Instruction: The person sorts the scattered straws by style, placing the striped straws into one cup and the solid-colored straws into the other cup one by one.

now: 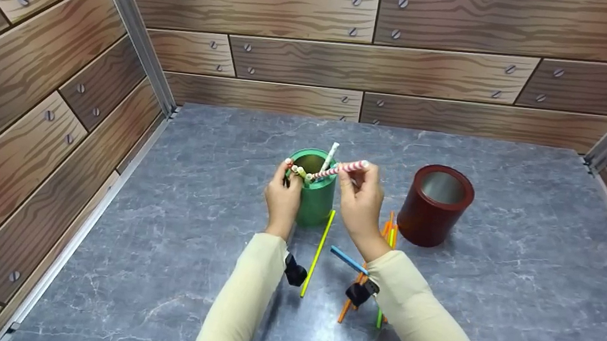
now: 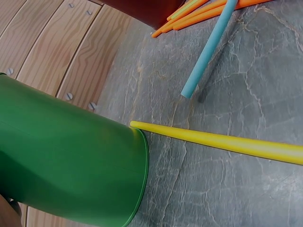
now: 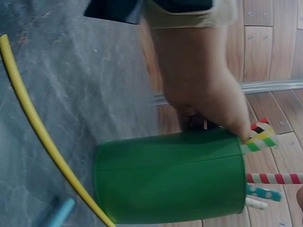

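Observation:
My left hand grips the near left side of a green can at its rim. Beside its fingertips, several striped paper straws in red, yellow and green stick out of the can. A red-and-white striped straw is pinched between the thumb and fingers of my right hand, slanting down to the can's mouth. In the right wrist view its lower end passes behind the rim. A pale patterned straw leans up out of the opening, next to a teal dotted straw.
Right of the green can stands a dark red can. Nearer me lie a yellow straw, a blue straw and several orange straws, partly under my right forearm. Wood-patterned walls enclose the grey marbled table.

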{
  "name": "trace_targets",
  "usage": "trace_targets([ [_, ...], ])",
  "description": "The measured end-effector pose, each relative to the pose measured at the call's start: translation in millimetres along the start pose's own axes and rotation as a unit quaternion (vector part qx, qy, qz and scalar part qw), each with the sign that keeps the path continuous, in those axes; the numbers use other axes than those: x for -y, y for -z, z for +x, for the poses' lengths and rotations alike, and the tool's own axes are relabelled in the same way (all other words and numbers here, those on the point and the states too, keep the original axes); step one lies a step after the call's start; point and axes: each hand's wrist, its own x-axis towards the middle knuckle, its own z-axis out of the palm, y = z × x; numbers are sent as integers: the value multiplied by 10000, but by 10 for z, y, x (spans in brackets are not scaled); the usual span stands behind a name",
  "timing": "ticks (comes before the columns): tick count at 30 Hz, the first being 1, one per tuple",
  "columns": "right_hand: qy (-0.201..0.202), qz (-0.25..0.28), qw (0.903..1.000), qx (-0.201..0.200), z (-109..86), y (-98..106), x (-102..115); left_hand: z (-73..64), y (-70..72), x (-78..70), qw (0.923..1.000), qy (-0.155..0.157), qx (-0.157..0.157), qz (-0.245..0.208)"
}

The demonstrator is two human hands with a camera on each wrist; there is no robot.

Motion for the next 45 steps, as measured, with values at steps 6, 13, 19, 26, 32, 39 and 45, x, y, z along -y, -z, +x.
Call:
trace_targets([
  [6,-264,-452,9984,193,-62,-8,-74,-20,-30,-1,9999,-100,-41,87],
  [13,-549,-854,9944,297,-62,-1,135,-37,-83,-18,10000,-31,16,-6],
  [19,-652,-907,9934,254,-100,30,-6,-48,-99,-17,10000,48,25,-38],
  [26,-693,-894,9934,203,-102,135,-174,-44,-72,-31,9999,68,22,-136],
  [32,-828,-846,9928,153,-67,246,-132,-41,-28,-15,9999,-25,45,133],
  [39,-621,-1043,9926,31,70,414,-5,-4,41,-20,9987,-406,128,295],
  [45,-273,-1267,9916,7,169,601,301,14,64,30,9965,-621,113,551],
])
